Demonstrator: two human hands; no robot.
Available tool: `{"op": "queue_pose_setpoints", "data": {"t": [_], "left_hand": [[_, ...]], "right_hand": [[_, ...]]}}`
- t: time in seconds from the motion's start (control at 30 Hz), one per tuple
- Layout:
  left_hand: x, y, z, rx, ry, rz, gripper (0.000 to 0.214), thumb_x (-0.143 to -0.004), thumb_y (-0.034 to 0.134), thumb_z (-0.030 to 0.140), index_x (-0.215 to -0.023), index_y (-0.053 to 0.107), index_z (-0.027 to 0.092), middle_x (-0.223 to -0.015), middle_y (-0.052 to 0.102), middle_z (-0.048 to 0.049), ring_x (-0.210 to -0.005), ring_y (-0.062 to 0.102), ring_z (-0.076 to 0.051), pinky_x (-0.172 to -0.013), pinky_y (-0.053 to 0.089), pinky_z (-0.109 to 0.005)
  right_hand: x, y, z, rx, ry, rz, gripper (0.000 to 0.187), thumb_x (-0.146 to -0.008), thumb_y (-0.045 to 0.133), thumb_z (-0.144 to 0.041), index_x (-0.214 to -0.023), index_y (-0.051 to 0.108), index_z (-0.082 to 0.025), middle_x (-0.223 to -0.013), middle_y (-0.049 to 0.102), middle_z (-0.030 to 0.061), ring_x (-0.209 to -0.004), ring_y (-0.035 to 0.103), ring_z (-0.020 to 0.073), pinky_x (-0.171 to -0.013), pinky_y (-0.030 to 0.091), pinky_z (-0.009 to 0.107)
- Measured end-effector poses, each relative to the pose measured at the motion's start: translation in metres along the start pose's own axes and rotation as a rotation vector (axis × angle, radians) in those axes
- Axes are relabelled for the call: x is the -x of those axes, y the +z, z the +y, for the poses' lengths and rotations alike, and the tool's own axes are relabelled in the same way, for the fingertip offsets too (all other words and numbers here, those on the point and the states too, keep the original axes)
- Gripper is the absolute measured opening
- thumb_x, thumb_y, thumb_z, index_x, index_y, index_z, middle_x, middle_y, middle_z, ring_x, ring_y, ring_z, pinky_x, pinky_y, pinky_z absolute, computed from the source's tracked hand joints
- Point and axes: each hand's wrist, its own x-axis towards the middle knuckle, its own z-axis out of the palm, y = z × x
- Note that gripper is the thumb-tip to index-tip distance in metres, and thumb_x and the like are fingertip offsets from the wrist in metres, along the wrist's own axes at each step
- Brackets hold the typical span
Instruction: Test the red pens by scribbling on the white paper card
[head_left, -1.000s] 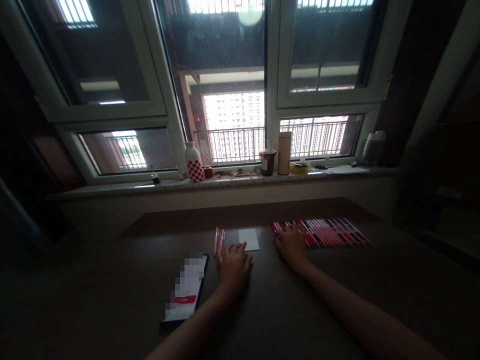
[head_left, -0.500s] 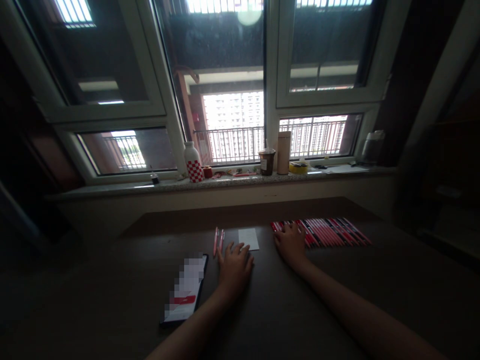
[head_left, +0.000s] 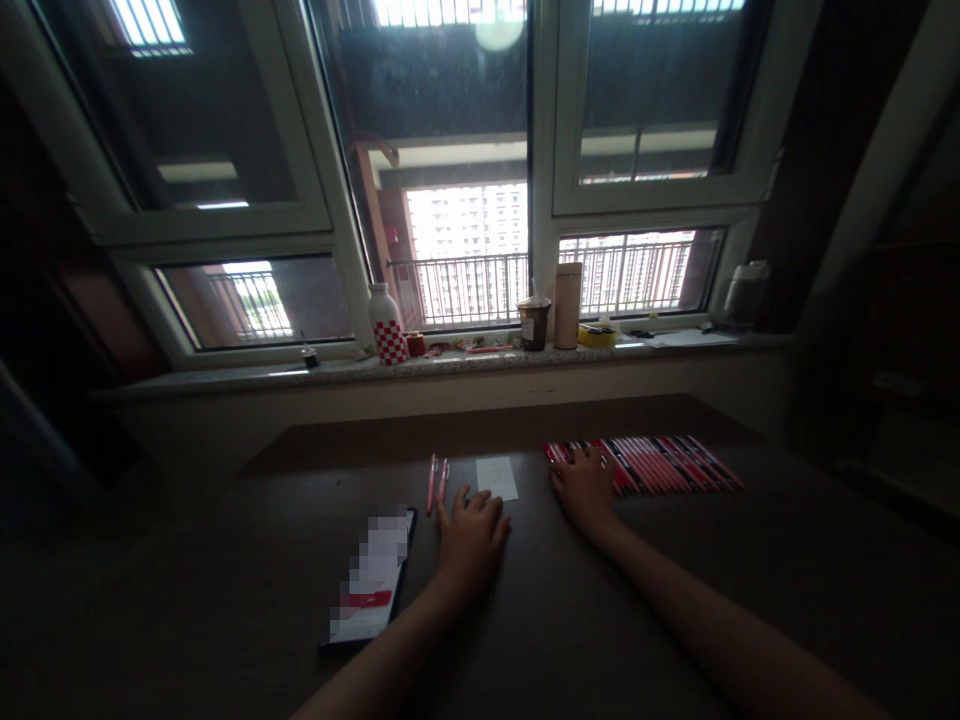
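Note:
My left hand [head_left: 472,535] rests palm down on the table, fingers spread, just in front of a small white card [head_left: 496,476]. Its thumb lies near two pink pens [head_left: 432,484] set side by side; whether it touches them I cannot tell. My right hand [head_left: 587,493] has its fingers spread over the left end of a long row of red, pink and black pens or pencils [head_left: 660,464]. Its fingertips appear to touch the ones there and cover part of them. Nothing is visibly gripped by either hand.
A phone [head_left: 371,585] lies on the brown table [head_left: 570,620], left of my left arm. Along the windowsill [head_left: 337,374] beyond stand a red-checked bottle [head_left: 388,330], a drink cup [head_left: 533,325], a tan flask [head_left: 568,305] and a roll of yellow tape [head_left: 597,336].
Both hands have shifted very slightly, the fingers of my left hand drawing a little closer together. The pens, card and phone stay where they were.

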Motion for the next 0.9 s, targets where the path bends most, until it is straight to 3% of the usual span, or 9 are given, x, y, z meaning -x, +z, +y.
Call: {"op": "queue_pose_setpoints", "data": {"t": [0.4, 0.73, 0.9], "left_hand": [[-0.0003, -0.0025, 0.0012, -0.037, -0.03, 0.063, 0.035, -0.089, 0.043, 0.037, -0.118, 0.059, 0.028, -0.129, 0.058, -0.005, -0.128, 0.039, -0.031, -0.108, 0.017, -0.062], [0.001, 0.0, 0.0025, -0.208, -0.173, 0.119, 0.049, -0.087, 0.043, 0.046, -0.128, 0.054, 0.021, -0.135, 0.05, -0.0141, -0.131, 0.035, -0.034, -0.109, 0.011, -0.062], [0.0004, 0.0011, 0.0014, -0.233, -0.198, 0.102, 0.052, -0.086, 0.042, 0.048, -0.129, 0.053, 0.02, -0.135, 0.05, -0.0163, -0.128, 0.038, -0.036, -0.107, 0.012, -0.065]], "right_hand": [[-0.0015, 0.0027, 0.0054, -0.001, 0.021, 0.001, 0.02, -0.086, 0.055, -0.034, -0.092, 0.074, -0.029, -0.106, 0.062, 0.0112, -0.108, 0.043, 0.0316, -0.093, 0.023, 0.049], [-0.0018, 0.004, 0.0055, -0.009, -0.011, 0.008, 0.02, -0.087, 0.055, -0.034, -0.093, 0.074, -0.029, -0.108, 0.06, 0.0113, -0.105, 0.043, 0.0306, -0.09, 0.026, 0.047], [-0.0009, 0.0004, 0.0025, -0.025, -0.114, 0.035, 0.02, -0.087, 0.054, -0.031, -0.093, 0.073, -0.028, -0.102, 0.06, 0.0089, -0.105, 0.042, 0.0286, -0.095, 0.024, 0.046]]}}
